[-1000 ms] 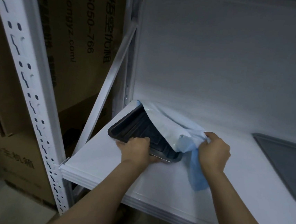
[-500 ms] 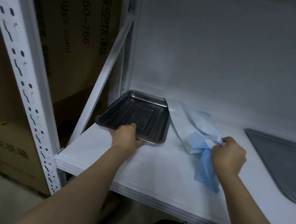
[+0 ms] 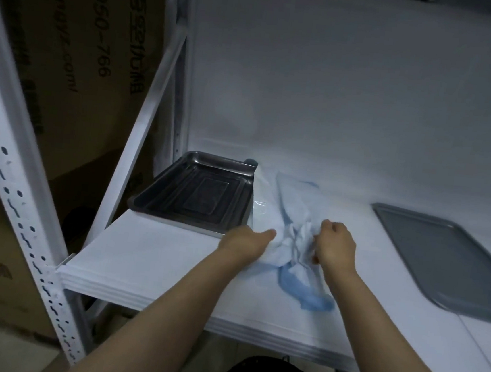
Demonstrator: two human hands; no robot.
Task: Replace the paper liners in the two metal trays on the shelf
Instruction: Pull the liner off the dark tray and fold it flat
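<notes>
Head view: left tray [image 3: 198, 196] at the left end of the shelf [image 3: 156, 255] is bare, right hand [image 3: 336, 244] clenches the old liner [image 3: 293, 238], left hand [image 3: 245, 241] grip unclear, right tray [image 3: 441, 258] probably pending.

The deep steel tray [image 3: 195, 193] sits flat at the left back corner of the shelf [image 3: 147, 254], its dark ribbed floor uncovered. Just right of it, seemingly touching its rim, the pale blue-and-white liner [image 3: 292, 220] lies crumpled, one blue end trailing frontward. The flat grey tray [image 3: 447, 259] lies well apart at the right.
</notes>
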